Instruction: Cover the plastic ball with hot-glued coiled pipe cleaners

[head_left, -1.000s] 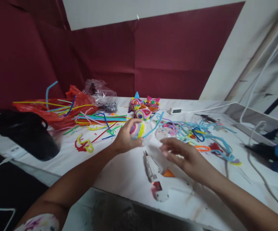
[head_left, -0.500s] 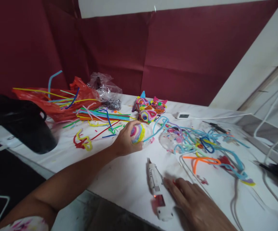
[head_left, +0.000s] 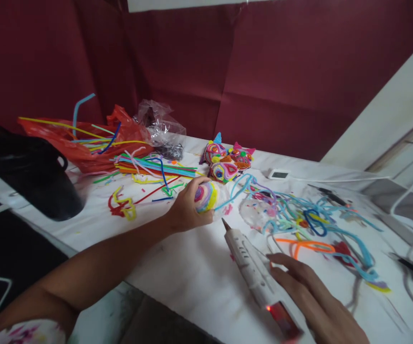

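Observation:
My left hand [head_left: 188,205] is wrapped round a clear rounded piece [head_left: 206,197], partly covered with coiled pipe cleaners in pink, purple, white and yellow. A light blue pipe cleaner [head_left: 232,197] trails from its right side. In my right hand [head_left: 310,296] is a white hot glue gun [head_left: 251,265] with a glowing red light near its rear. Its nozzle points up and left, a short way below the rounded piece and apart from it. Part of the gun's handle is hidden by my fingers.
Several finished colourful pipe-cleaner pieces [head_left: 226,160] sit at the back. Loose pipe cleaners [head_left: 317,222] and a cable lie on the right. At left are a red plastic bag [head_left: 95,155], a pipe-cleaner bundle [head_left: 156,166] and a black container [head_left: 30,177]. A small display device [head_left: 280,175] lies behind.
My right hand has taken hold of the glue gun and lifted it off the table, bringing it nearer. My left hand keeps its grip on the rounded piece. The view has shifted slightly.

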The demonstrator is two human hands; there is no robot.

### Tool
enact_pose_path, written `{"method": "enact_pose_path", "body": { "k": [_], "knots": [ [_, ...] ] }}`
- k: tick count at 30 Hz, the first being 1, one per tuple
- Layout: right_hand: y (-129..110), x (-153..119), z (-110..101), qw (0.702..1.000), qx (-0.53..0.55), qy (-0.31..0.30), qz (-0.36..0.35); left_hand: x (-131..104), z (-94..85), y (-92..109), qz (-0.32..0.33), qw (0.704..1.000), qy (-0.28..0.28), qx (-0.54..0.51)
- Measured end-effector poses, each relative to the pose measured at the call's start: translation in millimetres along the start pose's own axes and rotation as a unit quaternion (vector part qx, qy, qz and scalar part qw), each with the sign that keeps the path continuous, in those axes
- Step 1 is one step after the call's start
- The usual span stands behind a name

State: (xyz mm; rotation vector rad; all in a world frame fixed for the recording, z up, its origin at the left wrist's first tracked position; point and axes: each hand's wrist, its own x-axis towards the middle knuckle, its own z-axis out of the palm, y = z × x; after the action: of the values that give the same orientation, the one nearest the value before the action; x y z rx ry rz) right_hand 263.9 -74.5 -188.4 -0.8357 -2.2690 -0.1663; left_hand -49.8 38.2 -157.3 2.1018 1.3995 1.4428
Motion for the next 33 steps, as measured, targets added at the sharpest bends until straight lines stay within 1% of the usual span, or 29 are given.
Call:
{"method": "enact_pose_path", "body": {
  "k": [2, 6, 10, 13, 18, 22, 25, 33],
  "knots": [
    [6.1, -1.4, 1.4, 1.000, -0.006, 0.006, -0.017, -1.0, -2.1, 2.0, 0.007, 1.000, -0.008, -0.002],
    [22.6, -7.6, 5.1, 0.998, -0.032, -0.020, -0.056, -3.3, -3.5, 6.0, 0.021, 1.000, -0.010, -0.012],
    [28.6, -9.6, 12.5, 0.998, -0.035, -0.023, -0.053, -5.8, -0.9, 7.2, 0.021, 0.999, -0.024, -0.028],
    [28.5, -7.8, 16.3, 0.997, -0.037, -0.012, -0.059, -7.6, 0.8, 7.3, 0.007, 0.998, -0.037, -0.043],
    [28.1, -7.9, 16.9, 0.997, -0.039, -0.049, -0.037, -10.0, 0.2, 9.2, 0.000, 0.997, -0.049, -0.053],
    [26.8, -9.3, 16.4, 0.998, -0.028, -0.044, -0.033, -10.7, -0.2, 10.3, -0.006, 0.997, -0.060, -0.047],
    [25.4, -8.1, 16.7, 0.998, -0.023, -0.040, -0.030, -11.2, 0.9, 9.2, -0.003, 0.998, -0.050, -0.046],
    [11.7, 10.3, 12.5, 0.999, -0.018, -0.031, -0.028, -11.2, 0.9, 10.8, 0.004, 0.997, -0.050, -0.056]
  ]
}}
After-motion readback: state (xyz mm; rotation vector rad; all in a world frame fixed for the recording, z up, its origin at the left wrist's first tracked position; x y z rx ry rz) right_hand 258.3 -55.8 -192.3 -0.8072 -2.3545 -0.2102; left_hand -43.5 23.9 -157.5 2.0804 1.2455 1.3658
